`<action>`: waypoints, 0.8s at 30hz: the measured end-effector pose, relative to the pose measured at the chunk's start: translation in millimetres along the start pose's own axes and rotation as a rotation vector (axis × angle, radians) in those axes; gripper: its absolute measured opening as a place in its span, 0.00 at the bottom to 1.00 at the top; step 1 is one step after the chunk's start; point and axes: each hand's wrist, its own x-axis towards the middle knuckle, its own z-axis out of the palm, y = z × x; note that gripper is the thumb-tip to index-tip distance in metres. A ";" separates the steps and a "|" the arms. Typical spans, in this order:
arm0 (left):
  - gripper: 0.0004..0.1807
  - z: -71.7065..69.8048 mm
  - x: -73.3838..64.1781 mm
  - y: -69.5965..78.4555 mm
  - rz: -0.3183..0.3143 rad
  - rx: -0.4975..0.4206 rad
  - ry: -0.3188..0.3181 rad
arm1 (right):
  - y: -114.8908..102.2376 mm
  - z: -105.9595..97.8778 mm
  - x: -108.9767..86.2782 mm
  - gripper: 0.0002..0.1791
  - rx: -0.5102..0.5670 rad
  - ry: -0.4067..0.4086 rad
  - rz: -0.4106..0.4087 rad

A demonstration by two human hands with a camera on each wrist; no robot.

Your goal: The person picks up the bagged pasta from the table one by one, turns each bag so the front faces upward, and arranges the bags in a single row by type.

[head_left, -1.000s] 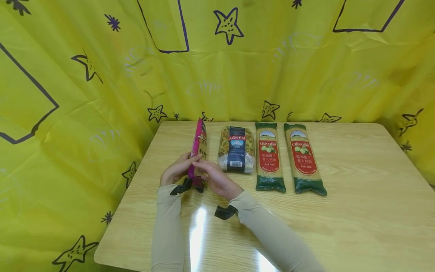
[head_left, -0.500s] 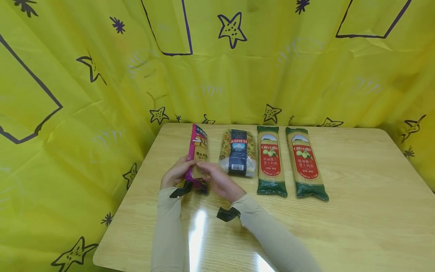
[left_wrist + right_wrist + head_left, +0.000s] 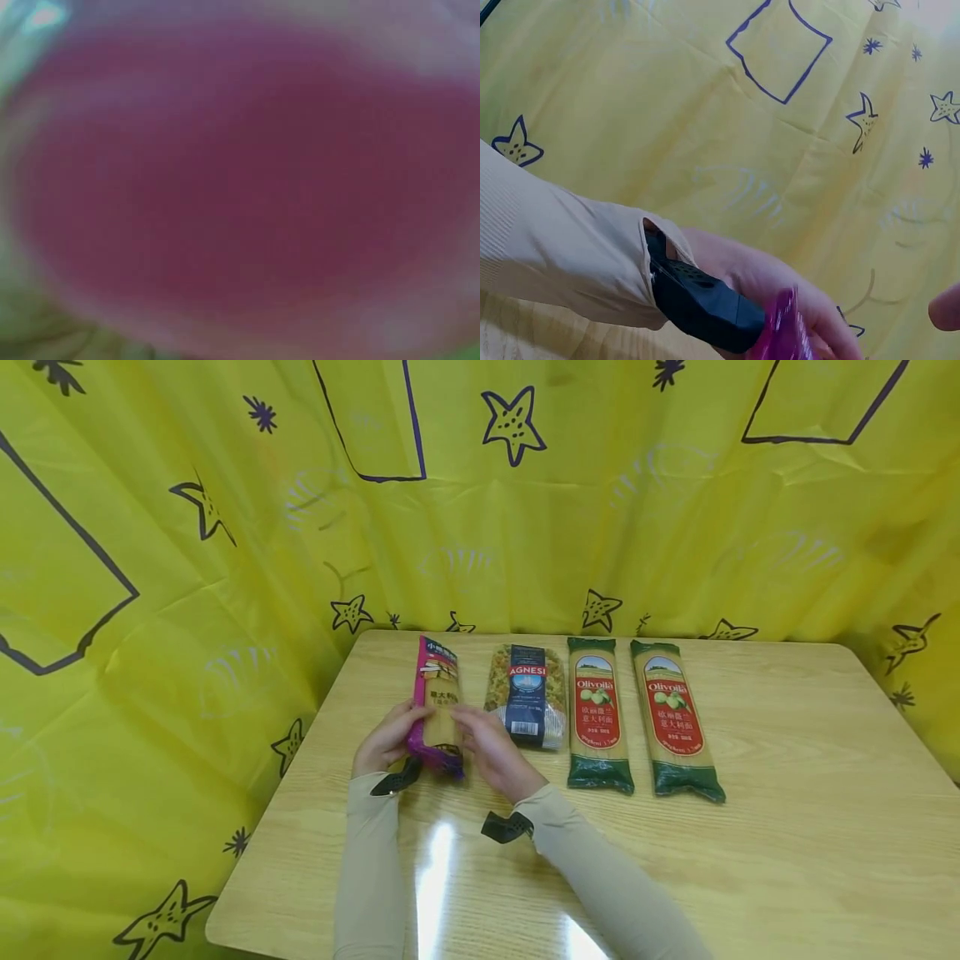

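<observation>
A pink-edged pack of spaghetti [image 3: 441, 693] is at the left of the table, its printed front turned up and a little to the right. My left hand [image 3: 386, 739] grips its left edge, thumb on the front. On the opposite edge, my right hand [image 3: 495, 753] holds the pack with thumb and fingers; some fingertips are hidden. A blurred magenta surface fills the left wrist view. In the right wrist view, the pack's shiny magenta end [image 3: 784, 330] shows beside my left hand, and one right fingertip enters at the right edge.
Right of the held pack lie an Agnesi pasta pack [image 3: 527, 693] and two green-ended Olivoilà spaghetti packs, one straight [image 3: 597, 714], one slanted [image 3: 675, 718]. They rest on a wooden table [image 3: 810, 827]. A yellow patterned curtain [image 3: 540, 543] hangs behind and at the left.
The pink-edged pack has turned from standing on its edge to showing its front upward. My right hand has shifted slightly right, to the pack's right edge. The other packs lie as before.
</observation>
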 end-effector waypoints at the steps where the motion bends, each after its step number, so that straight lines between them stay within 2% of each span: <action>1: 0.31 -0.6 -0.8 1.0 -0.007 -0.010 0.016 | 0.3 -0.2 0.4 0.30 -0.003 0.000 0.004; 4: 0.32 -0.7 -3.2 4.2 -0.019 -0.036 0.055 | 0.9 -0.2 0.6 0.35 0.013 -0.019 0.018; 7: 0.33 -0.2 -4.5 6.6 -0.025 -0.057 0.076 | 2.7 0.2 1.2 0.33 0.062 -0.045 0.057; 11: 0.32 0.6 -2.3 6.8 -0.018 -0.086 0.058 | 7.1 -0.7 3.3 0.26 0.129 -0.095 0.110; 14: 0.32 1.5 -0.5 5.9 -0.013 -0.099 0.045 | 9.9 -1.8 4.1 0.29 0.213 -0.161 0.141; 17: 0.31 2.2 -0.1 5.4 -0.013 -0.095 0.044 | 10.8 -2.4 4.5 0.32 0.312 -0.217 0.170; 19: 0.31 2.3 -0.2 5.2 -0.010 -0.075 0.042 | 10.2 -2.6 4.6 0.33 0.358 -0.225 0.191; 24: 0.31 0.7 -1.2 5.5 -0.016 -0.024 0.051 | 5.8 -2.7 4.2 0.33 0.397 -0.228 0.211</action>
